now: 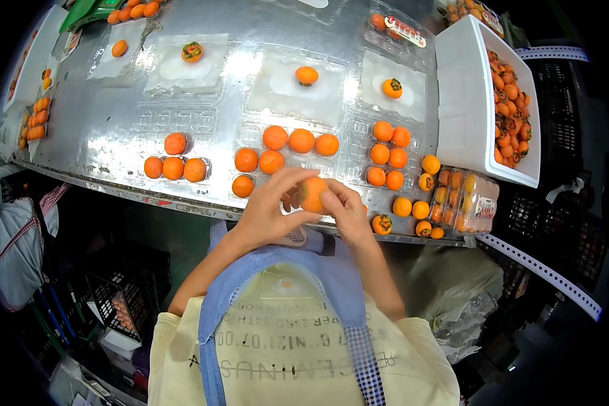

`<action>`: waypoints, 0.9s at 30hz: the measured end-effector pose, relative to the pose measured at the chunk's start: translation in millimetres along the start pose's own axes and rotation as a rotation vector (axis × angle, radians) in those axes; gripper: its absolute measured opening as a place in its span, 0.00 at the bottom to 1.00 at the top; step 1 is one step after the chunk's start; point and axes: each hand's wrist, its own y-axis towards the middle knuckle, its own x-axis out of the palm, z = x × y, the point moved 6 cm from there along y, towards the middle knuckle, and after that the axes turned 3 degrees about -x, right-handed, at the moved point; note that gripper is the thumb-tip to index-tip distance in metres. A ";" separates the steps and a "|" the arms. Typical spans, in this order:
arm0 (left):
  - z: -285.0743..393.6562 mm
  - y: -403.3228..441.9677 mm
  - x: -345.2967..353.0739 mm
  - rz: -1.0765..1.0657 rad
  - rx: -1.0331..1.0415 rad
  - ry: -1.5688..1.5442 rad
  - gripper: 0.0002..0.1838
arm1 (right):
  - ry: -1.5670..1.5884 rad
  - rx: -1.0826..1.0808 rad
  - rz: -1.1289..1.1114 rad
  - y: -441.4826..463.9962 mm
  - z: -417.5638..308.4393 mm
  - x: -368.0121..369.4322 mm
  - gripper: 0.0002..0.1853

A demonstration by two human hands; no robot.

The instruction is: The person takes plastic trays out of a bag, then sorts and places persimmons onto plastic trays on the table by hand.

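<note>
Near the table's front edge, a smooth orange persimmon (313, 194) is between my two hands. My left hand (267, 206) curls around its far left side, with the thumb below. My right hand (350, 211) presses its thumb and fingers on the right side. Just beyond them, an open clear plastic tray (303, 166) holds several persimmons in its cups. To its right, another tray (358, 162) has persimmons in paired rows. A third tray (203, 130) to the left is partly filled, mostly in its near cups.
Single persimmons rest on the opened lids across the metal table (108, 135). A white foam box (459, 101) full of persimmons stands at the right. Loose persimmons (402, 206) and a closed clear pack (477, 203) lie by the front right edge. Black crates (118, 298) stand below left.
</note>
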 end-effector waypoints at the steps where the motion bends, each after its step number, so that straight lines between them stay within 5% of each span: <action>1: -3.1 -0.2 0.1 -0.003 -0.022 -0.031 0.34 | 0.015 -0.001 0.016 0.3 -1.0 -0.1 0.18; 10: -34.3 -1.9 4.4 -0.015 -0.264 -0.633 0.23 | -0.278 -0.158 0.156 1.3 -4.0 -8.3 0.16; 15: -36.5 -3.6 8.9 -0.037 -0.258 -0.624 0.24 | -0.518 -0.539 0.155 -2.7 -49.0 15.7 0.30; 18: -37.5 -3.0 10.9 -0.049 -0.254 -0.586 0.25 | -0.735 -0.607 0.065 0.9 -49.4 21.0 0.34; 27: -43.6 -6.1 14.0 -0.053 -0.346 -0.683 0.24 | -0.719 -0.592 0.098 -0.4 -44.1 17.7 0.31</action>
